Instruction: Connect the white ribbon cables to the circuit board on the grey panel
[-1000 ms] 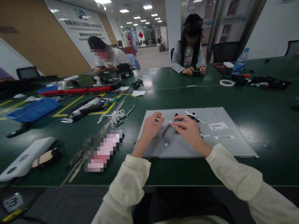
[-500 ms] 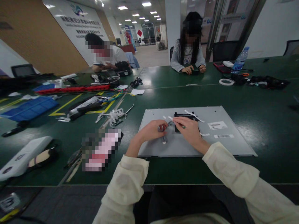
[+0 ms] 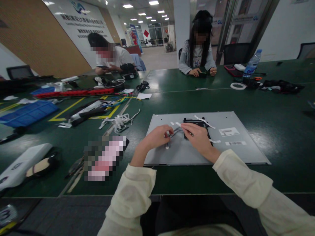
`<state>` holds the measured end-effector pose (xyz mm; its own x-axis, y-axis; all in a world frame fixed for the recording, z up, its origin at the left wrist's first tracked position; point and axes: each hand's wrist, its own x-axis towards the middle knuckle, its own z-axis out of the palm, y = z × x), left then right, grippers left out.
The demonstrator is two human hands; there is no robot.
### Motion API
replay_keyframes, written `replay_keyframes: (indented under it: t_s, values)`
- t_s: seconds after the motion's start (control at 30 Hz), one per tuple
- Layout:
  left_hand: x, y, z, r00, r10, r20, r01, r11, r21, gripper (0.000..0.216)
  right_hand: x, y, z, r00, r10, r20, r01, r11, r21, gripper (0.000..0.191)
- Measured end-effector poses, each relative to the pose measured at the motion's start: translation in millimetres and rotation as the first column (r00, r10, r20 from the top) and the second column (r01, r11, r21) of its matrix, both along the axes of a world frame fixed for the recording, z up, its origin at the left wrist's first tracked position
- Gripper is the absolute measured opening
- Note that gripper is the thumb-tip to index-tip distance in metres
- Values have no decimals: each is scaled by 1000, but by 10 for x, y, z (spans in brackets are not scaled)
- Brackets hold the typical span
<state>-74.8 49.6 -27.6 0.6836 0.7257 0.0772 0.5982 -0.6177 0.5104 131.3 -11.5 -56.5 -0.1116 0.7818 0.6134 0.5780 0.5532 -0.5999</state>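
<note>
A flat grey panel (image 3: 233, 150) lies on the green table, with a black module (image 3: 188, 122) near its middle. My left hand (image 3: 158, 137) is over the panel's left part, fingers curled round a grey cable (image 3: 176, 131). The cable's light-coloured end (image 3: 167, 147) hangs below those fingers, and its other end runs under my right hand (image 3: 198, 137). The right fingertips are pinched at a short white tape strip (image 3: 178, 124) beside the module; the palm covers part of the module. Further white strips (image 3: 215, 141) lie around it.
Left of the panel are a blurred-out phone (image 3: 108, 159), a tangle of white strips (image 3: 119, 122), a white device (image 3: 24, 165) and a blue tray (image 3: 29, 113). A tape roll (image 3: 238, 86) and a water bottle (image 3: 253, 64) stand back right. Two people sit across the table.
My left hand has shifted slightly left and its grip on the cable has changed; the cable between the hands is drawn out longer. My right hand has hardly moved.
</note>
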Motion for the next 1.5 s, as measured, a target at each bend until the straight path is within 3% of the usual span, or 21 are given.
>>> replay_keyframes:
  t_s: [0.23,0.4,0.6,0.9,1.17,1.5]
  values:
    - [7,8,20,1000,31,-2,-31,999,9,27,-103,-44,-9,978,26,205,-27,1000,2,33]
    - [8,-26,32,995,82,58,-82,997,6,32,-145,-80,-84,896,36,443,-42,999,3,34]
    - [-19,-32,41,988,84,133,-75,995,-69,40,-204,-119,-78,802,41,596,-60,998,12,28]
    - [-53,30,-20,988,75,132,-57,989,-140,39,-271,-132,-67,717,95,690,-131,991,0,24]
    - [-45,50,-41,996,61,61,-58,997,-53,26,-285,-111,-95,740,108,664,-151,988,8,23]
    - [91,23,-99,991,90,-95,-74,983,167,10,-295,-135,-91,712,137,688,-133,989,-58,20]
